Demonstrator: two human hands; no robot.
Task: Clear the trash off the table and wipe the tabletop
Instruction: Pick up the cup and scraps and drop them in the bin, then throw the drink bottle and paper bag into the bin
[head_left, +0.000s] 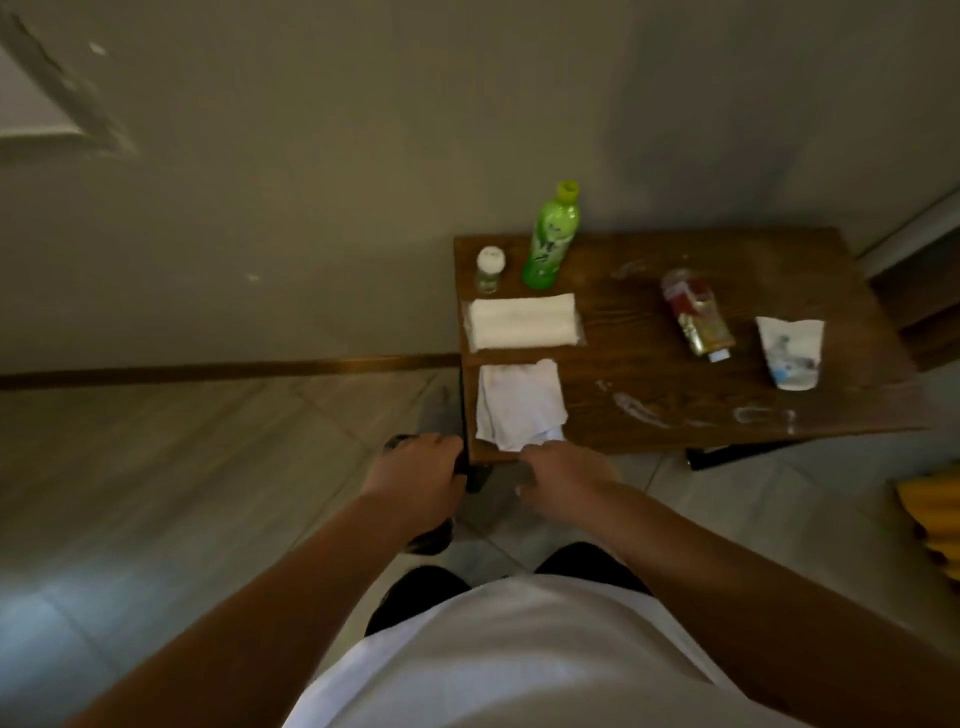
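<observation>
A small dark wooden table (649, 332) stands against the wall. A white cloth (519, 402) lies at its near left, overhanging the front edge. A crushed red and gold bottle (698, 314) lies on its side at the right, and a white paper cup (792, 351) lies tipped over beyond it. Whitish smears (639, 408) mark the front of the tabletop. My left hand (421, 470) is curled around the dark table leg at the near left corner. My right hand (563, 467) is at the front edge, fingers curled by the cloth's corner; what it grips is hidden.
A green bottle (550, 239) and a small white-capped bottle (489, 267) stand at the back left, with a wrapped tissue pack (522, 321) in front of them. A yellow object (930, 525) sits on the tiled floor at the right. Dark shoes lie on the floor under my left hand.
</observation>
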